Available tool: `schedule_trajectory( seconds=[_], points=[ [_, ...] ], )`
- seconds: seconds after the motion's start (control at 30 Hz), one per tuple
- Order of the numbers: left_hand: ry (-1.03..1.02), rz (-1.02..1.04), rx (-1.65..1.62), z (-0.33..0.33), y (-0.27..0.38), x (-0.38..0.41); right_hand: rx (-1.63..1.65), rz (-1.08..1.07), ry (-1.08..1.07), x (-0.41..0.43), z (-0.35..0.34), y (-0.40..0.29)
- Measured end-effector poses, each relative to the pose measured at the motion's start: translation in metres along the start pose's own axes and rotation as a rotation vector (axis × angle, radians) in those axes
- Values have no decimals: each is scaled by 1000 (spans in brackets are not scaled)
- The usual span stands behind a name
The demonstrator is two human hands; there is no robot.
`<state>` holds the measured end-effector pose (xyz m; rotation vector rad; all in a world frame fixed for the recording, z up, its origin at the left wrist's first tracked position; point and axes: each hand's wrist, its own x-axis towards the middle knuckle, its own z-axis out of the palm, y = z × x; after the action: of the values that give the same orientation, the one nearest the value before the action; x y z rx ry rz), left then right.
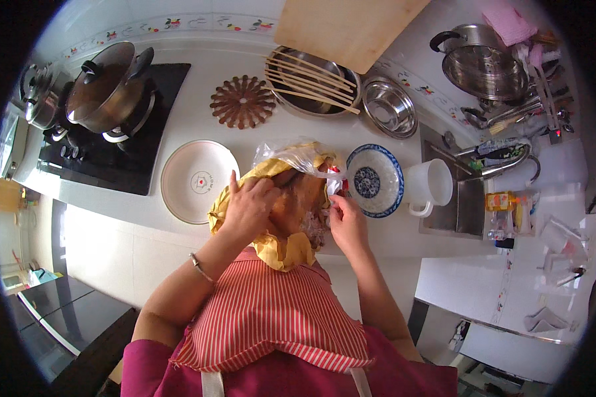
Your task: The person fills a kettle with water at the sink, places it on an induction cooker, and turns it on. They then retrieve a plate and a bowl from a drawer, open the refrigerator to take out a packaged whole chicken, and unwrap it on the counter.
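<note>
In front of me on the white counter lies an opened yellow paper wrapping [285, 250], with glossy brown food [290, 206] inside, seemingly a cooked bird. Clear plastic film [290, 155] covers part of it along the far side. My left hand [251, 206] grips the paper's left part, fingers curled and the little finger raised. At the right edge, the thumb and fingers of my right hand [346, 218] pinch a white-and-red piece of packaging [335, 184]. A white bowl [179, 181] sits left of the wrapping; a blue-rimmed bowl [375, 181] sits to its right.
A lidded pot [107, 89] stands on the black hob [151, 149] at left. Behind the wrapping are a wooden trivet [243, 101], a steel basin [305, 106] bearing several chopsticks [318, 82], and steel bowls [390, 106]. A white mug [427, 183] stands beside the sink [469, 208].
</note>
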<state>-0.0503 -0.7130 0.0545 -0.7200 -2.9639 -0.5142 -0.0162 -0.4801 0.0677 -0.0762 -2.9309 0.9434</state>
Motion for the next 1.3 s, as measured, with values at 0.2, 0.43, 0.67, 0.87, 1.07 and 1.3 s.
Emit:
schedule_trajectory(
  seconds=[0.2,0.43,0.67,0.87,1.07,1.3],
  points=[
    [-81,93,18,6,5,40,-187,-159,168,4,9,10],
    [-186,-205,-100,32,-34,69,-80,-200,17,18,34,30],
    [-170,-293,-293,28,-34,61,347,249,-212,49,32,44],
    [-13,-168,-68,11,-9,20,-45,-199,-8,64,5,-11],
    [31,-156,-106,9,10,-7,-369,-369,-237,118,25,-25],
    [-113,-262,-127,24,11,-34,-570,-109,-736,189,34,-35]
  ],
)
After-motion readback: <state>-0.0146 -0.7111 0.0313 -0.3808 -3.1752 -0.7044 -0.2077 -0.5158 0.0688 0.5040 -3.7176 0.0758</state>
